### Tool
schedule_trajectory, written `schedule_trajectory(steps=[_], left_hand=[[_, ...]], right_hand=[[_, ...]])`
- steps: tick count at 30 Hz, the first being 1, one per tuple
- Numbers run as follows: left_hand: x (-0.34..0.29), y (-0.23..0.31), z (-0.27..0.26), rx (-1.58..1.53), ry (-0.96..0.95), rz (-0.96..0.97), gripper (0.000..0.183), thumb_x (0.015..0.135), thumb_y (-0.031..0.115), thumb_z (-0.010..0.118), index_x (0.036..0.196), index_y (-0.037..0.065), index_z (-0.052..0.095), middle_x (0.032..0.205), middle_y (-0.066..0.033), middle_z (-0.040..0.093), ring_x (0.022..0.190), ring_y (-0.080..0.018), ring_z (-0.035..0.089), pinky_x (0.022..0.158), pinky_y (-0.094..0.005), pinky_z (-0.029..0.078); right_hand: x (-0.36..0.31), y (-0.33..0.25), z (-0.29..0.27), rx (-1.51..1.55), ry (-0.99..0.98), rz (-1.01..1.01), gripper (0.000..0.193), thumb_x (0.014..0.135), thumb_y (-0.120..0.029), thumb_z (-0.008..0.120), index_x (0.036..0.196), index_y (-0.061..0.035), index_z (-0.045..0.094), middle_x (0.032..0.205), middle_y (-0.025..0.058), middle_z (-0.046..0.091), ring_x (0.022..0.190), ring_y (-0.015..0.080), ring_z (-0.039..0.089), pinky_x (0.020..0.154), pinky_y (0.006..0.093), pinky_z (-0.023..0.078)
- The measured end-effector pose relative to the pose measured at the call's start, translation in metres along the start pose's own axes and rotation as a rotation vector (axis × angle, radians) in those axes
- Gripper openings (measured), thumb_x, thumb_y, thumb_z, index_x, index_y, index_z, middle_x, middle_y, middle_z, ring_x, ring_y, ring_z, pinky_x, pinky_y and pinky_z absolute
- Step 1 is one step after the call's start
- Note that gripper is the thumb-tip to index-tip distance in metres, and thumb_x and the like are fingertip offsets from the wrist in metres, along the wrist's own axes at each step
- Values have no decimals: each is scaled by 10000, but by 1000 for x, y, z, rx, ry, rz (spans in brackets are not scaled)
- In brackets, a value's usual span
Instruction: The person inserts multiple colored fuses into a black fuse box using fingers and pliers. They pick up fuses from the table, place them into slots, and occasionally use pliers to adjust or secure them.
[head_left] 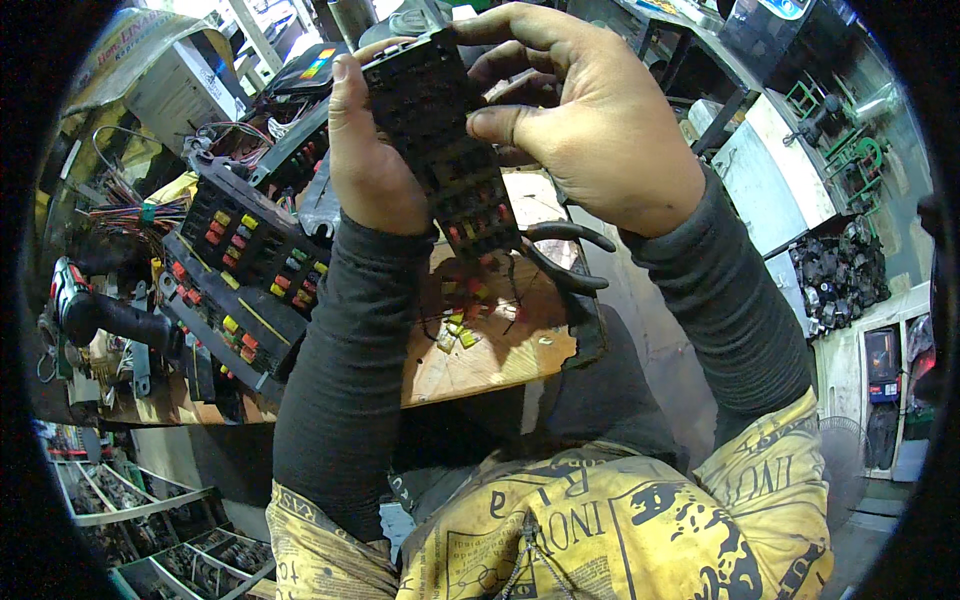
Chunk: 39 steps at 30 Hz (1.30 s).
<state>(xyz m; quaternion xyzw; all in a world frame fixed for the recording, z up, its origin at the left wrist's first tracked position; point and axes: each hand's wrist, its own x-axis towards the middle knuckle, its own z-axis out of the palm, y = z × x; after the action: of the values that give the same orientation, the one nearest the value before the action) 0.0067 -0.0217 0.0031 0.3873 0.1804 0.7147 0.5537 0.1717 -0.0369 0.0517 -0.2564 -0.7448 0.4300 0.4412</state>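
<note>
A black automotive fuse box [440,150] is held up in the upper centre of the frame, raised above the wooden workbench [500,360]. The left hand [370,150] grasps its left edge, thumb pressed along the side. The right hand [590,120] wraps over the top and right side, its fingers curled onto the box face and the thumb bearing on the edge. Small coloured fuses sit in the lower part of the box, red and yellow among them; their number is too small to tell.

To handle this well, I would judge that both hands should keep the box steady and tilted toward the eyes, gripping the casing only, so that no pressure falls on the seated fuses.

Just below the box, a pair of black-handled pliers [560,255] lies on the bench, one in all. Below that, a handful of loose fuses [462,330] is scattered on the wood, perhaps five or six. At the left of the frame lie two more fuse boxes [245,265] with coloured fuses, beside a bundle of wires [125,212].
</note>
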Motion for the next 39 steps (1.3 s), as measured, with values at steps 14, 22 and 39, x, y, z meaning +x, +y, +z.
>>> schedule_trajectory(steps=[14, 22, 39], left_hand=[[-1, 3, 2, 121, 48, 64, 707, 1047, 534, 262, 1334, -62, 513, 1289, -284, 606, 1182, -419, 605, 1051, -532, 466], [-2, 1, 5, 113, 10, 50, 764, 1038, 563, 248, 1354, -86, 500, 1264, -289, 618, 1165, -428, 614, 1055, -532, 465], [13, 1, -24, -224, -318, -58, 688, 1042, 523, 287, 1277, -64, 557, 1206, -257, 650, 1092, -393, 646, 1009, -515, 494]], right_hand=[[3, -8, 4, 69, -22, 54, 450, 849, 115, 675, 1272, 3, 573, 1048, 64, 654, 938, 133, 616, 837, 285, 536], [4, -14, 5, 124, -35, 109, 423, 855, 117, 662, 1259, 27, 573, 1028, 68, 676, 927, 137, 623, 829, 285, 520], [4, -7, 8, -11, 27, 46, 442, 844, 116, 676, 1265, 24, 576, 959, 70, 660, 893, 137, 606, 814, 284, 519]])
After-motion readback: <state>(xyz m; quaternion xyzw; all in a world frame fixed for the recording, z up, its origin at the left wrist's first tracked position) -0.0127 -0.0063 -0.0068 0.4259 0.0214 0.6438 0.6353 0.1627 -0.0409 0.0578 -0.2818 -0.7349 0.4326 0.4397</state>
